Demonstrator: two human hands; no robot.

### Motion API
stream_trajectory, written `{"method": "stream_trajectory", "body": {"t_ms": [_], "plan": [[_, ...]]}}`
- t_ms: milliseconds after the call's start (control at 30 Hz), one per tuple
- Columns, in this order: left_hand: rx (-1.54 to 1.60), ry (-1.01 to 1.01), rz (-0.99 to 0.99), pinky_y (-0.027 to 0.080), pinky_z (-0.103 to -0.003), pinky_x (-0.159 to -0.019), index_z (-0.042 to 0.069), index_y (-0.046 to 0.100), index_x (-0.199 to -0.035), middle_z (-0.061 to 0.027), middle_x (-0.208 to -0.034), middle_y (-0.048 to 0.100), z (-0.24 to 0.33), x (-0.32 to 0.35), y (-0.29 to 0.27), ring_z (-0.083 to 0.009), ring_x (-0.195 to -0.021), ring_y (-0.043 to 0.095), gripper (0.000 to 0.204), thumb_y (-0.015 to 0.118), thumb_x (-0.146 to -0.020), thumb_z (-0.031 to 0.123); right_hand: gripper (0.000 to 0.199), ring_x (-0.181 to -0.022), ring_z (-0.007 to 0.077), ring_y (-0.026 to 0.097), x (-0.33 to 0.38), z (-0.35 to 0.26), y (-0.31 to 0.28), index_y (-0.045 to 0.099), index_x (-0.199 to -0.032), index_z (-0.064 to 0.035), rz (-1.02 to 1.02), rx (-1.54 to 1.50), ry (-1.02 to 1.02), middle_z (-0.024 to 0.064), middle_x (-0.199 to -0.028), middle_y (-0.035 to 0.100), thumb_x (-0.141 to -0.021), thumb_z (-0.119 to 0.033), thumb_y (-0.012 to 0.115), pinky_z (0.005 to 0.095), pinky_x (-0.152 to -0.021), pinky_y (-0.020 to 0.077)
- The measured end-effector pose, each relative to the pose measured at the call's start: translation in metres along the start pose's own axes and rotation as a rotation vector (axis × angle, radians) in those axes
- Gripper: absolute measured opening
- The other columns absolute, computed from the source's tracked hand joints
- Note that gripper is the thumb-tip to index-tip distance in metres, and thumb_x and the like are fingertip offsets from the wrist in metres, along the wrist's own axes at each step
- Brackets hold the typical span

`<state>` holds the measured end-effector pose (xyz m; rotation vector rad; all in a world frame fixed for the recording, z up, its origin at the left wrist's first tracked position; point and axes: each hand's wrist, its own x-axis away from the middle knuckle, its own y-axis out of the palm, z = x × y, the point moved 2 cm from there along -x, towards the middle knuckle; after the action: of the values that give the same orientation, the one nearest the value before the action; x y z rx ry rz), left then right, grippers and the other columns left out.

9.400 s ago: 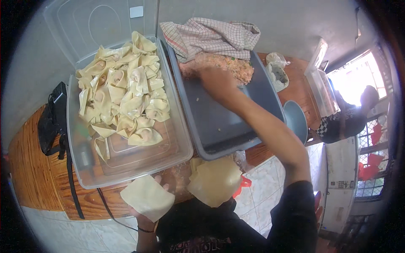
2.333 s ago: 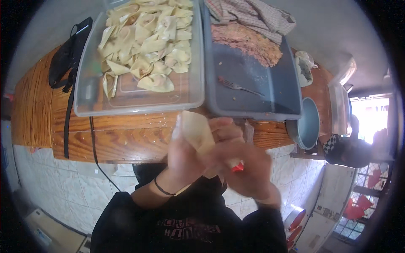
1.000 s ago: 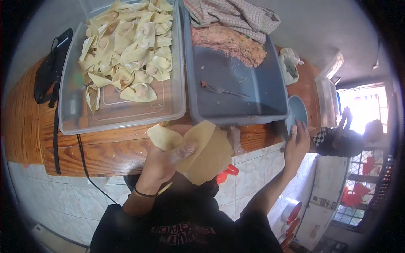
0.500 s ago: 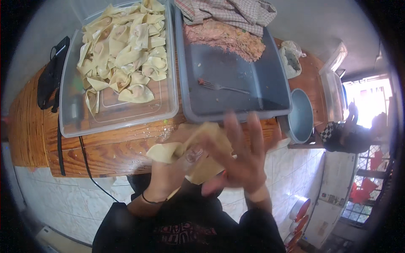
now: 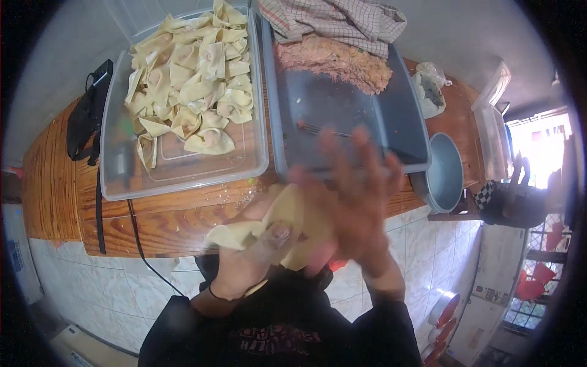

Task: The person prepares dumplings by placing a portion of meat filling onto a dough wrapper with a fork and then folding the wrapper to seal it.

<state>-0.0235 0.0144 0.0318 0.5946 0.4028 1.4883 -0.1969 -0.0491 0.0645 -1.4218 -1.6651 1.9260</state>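
Observation:
My left hand holds a pale yellow dough wrapper in front of my chest, thumb pressed on it. My right hand lies over the wrapper's right side with fingers spread, blurred by motion. Beyond my hands, a clear plastic tub holds several folded dumplings. Beside it a grey tray carries a mound of minced filling at its far end and a fork on its floor.
A checked cloth lies behind the grey tray. A black device with a cable sits at the wooden counter's left. A round grey bowl and a plastic bag are at the right. Another person is at the far right.
My right hand came back from reaching out to the right and now covers the wrapper held in my left hand. The wrapper has stayed in front of my chest.

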Motion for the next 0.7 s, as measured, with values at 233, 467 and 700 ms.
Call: {"method": "stream_trajectory", "body": {"t_ms": [233,467,700], "plan": [[-0.517,-0.135,-0.021,0.05,-0.03,-0.083,-0.002,0.056,-0.116,-0.012,-0.111,0.058,0.0,-0.01,0.007,-0.0181,-0.103,0.059,0.033,0.063,-0.091,0.019,0.061,-0.105,0.0211,0.061,0.011,-0.015,0.002,0.052,-0.129,-0.0002,-0.038,-1.038,0.525,0.0067,-0.103,0.068,-0.075,-0.014,0.076,0.0328,-0.095,0.0426],[-0.537,0.493,-0.16,0.051,-0.033,-0.077,-0.002,0.06,-0.105,-0.0119,-0.093,0.065,0.0,-0.021,-0.021,-0.0266,-0.091,0.066,0.021,0.06,-0.087,0.009,0.056,-0.103,0.0135,0.06,0.014,-0.024,0.005,0.052,-0.126,0.0,0.111,-1.205,0.677,0.0076,-0.093,0.07,-0.074,0.001,0.074,0.0312,-0.089,0.0471],[-0.478,0.555,-0.007,0.051,-0.031,-0.079,0.0,0.059,-0.095,-0.014,-0.095,0.062,0.007,-0.019,-0.015,-0.0217,-0.089,0.064,0.023,0.067,-0.074,-0.004,0.039,-0.095,0.021,0.064,-0.016,-0.043,-0.018,0.063,-0.113,-0.0047,0.032,-0.618,-0.189,0.0074,-0.094,0.066,-0.074,-0.011,0.067,0.0317,-0.08,0.0527]]}}
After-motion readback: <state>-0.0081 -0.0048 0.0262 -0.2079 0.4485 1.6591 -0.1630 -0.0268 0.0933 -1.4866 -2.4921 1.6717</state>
